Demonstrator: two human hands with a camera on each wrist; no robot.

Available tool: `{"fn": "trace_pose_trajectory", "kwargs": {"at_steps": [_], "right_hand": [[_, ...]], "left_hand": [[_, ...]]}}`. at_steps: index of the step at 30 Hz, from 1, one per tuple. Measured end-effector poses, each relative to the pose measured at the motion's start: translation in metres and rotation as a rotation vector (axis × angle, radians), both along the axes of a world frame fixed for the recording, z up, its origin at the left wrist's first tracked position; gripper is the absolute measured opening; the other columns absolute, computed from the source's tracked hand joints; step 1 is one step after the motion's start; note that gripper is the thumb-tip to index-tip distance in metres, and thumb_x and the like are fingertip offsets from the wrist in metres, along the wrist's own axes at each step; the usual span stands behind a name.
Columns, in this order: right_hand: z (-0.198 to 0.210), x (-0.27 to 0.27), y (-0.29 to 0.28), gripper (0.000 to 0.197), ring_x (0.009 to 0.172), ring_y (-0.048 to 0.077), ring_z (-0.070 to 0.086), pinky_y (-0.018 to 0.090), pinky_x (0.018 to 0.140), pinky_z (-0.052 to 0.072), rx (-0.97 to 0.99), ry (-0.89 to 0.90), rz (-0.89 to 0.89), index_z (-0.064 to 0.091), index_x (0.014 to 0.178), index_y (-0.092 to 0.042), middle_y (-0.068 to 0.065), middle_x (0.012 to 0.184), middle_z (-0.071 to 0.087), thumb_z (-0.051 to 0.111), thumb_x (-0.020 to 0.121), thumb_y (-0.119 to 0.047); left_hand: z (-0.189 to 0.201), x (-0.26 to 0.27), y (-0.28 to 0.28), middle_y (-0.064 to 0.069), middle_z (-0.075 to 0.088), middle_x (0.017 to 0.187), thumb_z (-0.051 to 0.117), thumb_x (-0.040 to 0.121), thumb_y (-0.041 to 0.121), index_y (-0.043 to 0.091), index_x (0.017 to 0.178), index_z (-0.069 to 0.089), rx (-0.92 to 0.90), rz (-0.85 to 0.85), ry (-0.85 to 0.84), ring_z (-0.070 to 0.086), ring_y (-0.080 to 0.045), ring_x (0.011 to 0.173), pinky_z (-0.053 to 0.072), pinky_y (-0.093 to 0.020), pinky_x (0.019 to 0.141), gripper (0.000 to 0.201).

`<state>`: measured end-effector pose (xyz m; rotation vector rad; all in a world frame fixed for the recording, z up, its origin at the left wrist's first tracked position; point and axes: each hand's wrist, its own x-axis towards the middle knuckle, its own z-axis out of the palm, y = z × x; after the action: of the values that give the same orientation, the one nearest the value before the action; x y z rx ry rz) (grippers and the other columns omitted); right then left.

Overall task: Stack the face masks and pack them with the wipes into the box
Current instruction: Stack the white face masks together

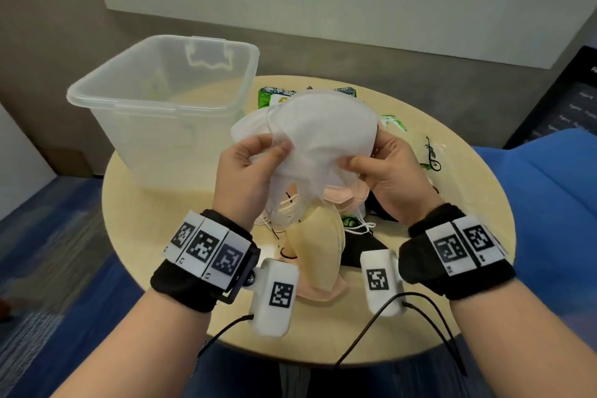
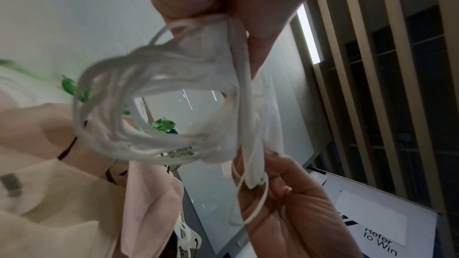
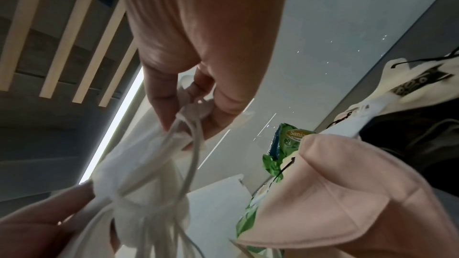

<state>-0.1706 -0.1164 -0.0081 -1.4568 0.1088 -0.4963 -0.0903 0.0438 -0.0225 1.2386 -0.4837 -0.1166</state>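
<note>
Both hands raised over the round table (image 1: 135,203), a stack of white face masks (image 1: 316,136) held between them. Left hand (image 1: 248,168) pinches the stack's left edge with thumb and fingers; right hand (image 1: 391,171) pinches the right edge. Ear loops (image 2: 139,105) hang below in a bundle. On the table beneath: pink masks (image 3: 330,193), a beige mask (image 1: 319,245), a black mask (image 1: 361,249), loosely piled. Green wipes packs (image 1: 274,95) lie behind the raised stack. Clear plastic box (image 1: 168,100) stands upright at table's left, lid off.
</note>
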Motion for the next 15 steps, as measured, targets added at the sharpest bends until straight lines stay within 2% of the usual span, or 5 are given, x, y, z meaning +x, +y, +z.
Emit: {"fn": "trace_pose_trajectory", "kwargs": {"at_steps": [3, 5, 10, 13, 15], "right_hand": [[-0.003, -0.003, -0.001, 0.040, 0.091, 0.017, 0.066, 0.032, 0.084, 0.055, -0.004, 0.071, 0.028, 0.063, 0.102, -0.010, 0.002, 0.094, 0.072, 0.061, 0.070, 0.013], [-0.003, -0.005, -0.002, 0.042, 0.090, 0.018, 0.066, 0.034, 0.084, 0.054, -0.018, 0.102, 0.023, 0.062, 0.103, -0.009, 0.006, 0.097, 0.070, 0.052, 0.076, 0.021], [-0.001, -0.003, 0.000, 0.041, 0.083, 0.021, 0.062, 0.033, 0.074, 0.052, -0.060, 0.135, -0.049, 0.063, 0.095, -0.006, 0.012, 0.091, 0.066, 0.043, 0.074, 0.024], [0.000, -0.001, 0.004, 0.040, 0.081, 0.019, 0.060, 0.029, 0.071, 0.051, -0.086, 0.146, -0.104, 0.063, 0.095, -0.006, 0.009, 0.088, 0.065, 0.044, 0.074, 0.023], [-0.002, 0.001, 0.004, 0.036, 0.084, 0.021, 0.058, 0.034, 0.075, 0.050, -0.101, 0.155, -0.132, 0.062, 0.097, 0.000, 0.013, 0.089, 0.064, 0.045, 0.073, 0.022]], "left_hand": [[-0.004, -0.001, -0.001, 0.010, 0.068, 0.063, 0.064, 0.084, 0.004, 0.014, 0.074, 0.066, 0.024, 0.013, 0.005, 0.062, -0.004, 0.064, 0.049, -0.016, 0.062, 0.015], [-0.004, -0.003, -0.002, 0.011, 0.067, 0.061, 0.062, 0.085, 0.004, 0.016, 0.072, 0.065, 0.028, 0.021, 0.012, 0.061, -0.001, 0.062, 0.048, -0.014, 0.060, 0.018], [-0.003, -0.006, -0.004, 0.012, 0.067, 0.061, 0.051, 0.094, 0.012, 0.016, 0.074, 0.066, 0.042, 0.015, 0.016, 0.060, -0.001, 0.061, 0.047, -0.015, 0.059, 0.025], [0.001, -0.011, -0.003, 0.004, 0.070, 0.066, 0.049, 0.090, 0.039, 0.006, 0.081, 0.067, -0.020, -0.031, 0.064, 0.064, -0.005, 0.063, 0.047, -0.015, 0.056, 0.039], [-0.002, -0.011, -0.003, -0.005, 0.073, 0.082, 0.056, 0.069, 0.068, 0.003, 0.093, 0.069, -0.068, -0.068, 0.048, 0.068, -0.011, 0.076, 0.050, -0.018, 0.062, 0.071]]}}
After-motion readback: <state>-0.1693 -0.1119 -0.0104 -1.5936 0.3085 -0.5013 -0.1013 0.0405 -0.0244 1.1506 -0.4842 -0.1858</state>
